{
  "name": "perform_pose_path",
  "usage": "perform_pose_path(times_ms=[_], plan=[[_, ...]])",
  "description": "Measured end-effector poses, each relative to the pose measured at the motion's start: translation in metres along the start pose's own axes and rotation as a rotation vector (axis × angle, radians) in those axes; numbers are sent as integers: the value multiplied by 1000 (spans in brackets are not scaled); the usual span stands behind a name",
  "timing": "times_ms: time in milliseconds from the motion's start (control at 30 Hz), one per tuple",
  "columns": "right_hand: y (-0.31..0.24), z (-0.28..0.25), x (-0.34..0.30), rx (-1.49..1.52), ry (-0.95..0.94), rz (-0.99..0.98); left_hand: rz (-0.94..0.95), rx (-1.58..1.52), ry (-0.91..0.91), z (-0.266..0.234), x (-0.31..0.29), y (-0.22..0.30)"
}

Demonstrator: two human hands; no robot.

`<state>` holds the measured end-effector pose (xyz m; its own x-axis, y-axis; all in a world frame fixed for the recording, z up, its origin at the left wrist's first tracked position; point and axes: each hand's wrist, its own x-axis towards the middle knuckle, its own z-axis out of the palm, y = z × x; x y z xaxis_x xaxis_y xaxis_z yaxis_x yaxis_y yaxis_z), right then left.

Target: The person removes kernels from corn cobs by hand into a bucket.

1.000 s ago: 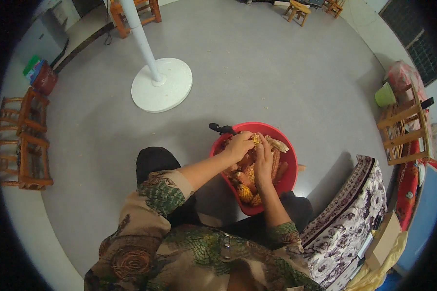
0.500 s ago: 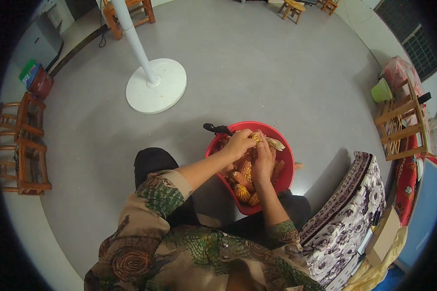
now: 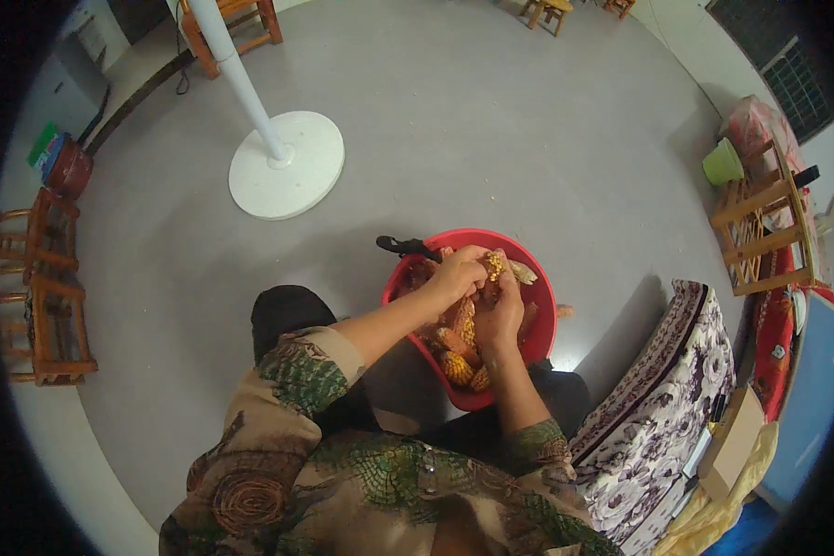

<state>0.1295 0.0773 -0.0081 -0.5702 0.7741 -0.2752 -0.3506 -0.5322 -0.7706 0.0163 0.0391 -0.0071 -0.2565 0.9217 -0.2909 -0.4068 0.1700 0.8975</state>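
Observation:
Over a red basin between my knees, both hands are closed on a corn cob with yellow kernels. My right hand wraps its side, thumb and fingers pointing up. My left hand comes across from the left, its curled fingers pressed against the cob; the fingertips are partly hidden. Below lie several cobs, some stripped and reddish, and a yellow-kernelled ear near the front. A pale husk-coloured piece sticks out beside the right hand. A black handle-like object rests over the basin's far left rim.
A loose orange-brown piece lies on the grey floor right of the basin. Ahead stands a white pole on a round base. Flowered cloth covers something at my right. Wooden chairs line the left wall; a wooden rack stands right.
My hands stay together over the basin, with the left fingers shifted slightly on the cob and more yellow kernels showing between the hands. The whole view has shifted a little.

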Motion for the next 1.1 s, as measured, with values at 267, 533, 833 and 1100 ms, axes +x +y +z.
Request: perform_pose_path(times_ms=[267,533,833,1100], plan=[[-4,13,-5,-190,-63,-57,122,356,71,-7,9,-22],[-2,20,-15,-254,48,75,426,626,298,-9,-1,-22],[0,18,-11,-322,18,-41,135,309,66,-17,5,-23],[2,7,-7,-316,-26,-25,74,17,-40,-16,-3,-11]])
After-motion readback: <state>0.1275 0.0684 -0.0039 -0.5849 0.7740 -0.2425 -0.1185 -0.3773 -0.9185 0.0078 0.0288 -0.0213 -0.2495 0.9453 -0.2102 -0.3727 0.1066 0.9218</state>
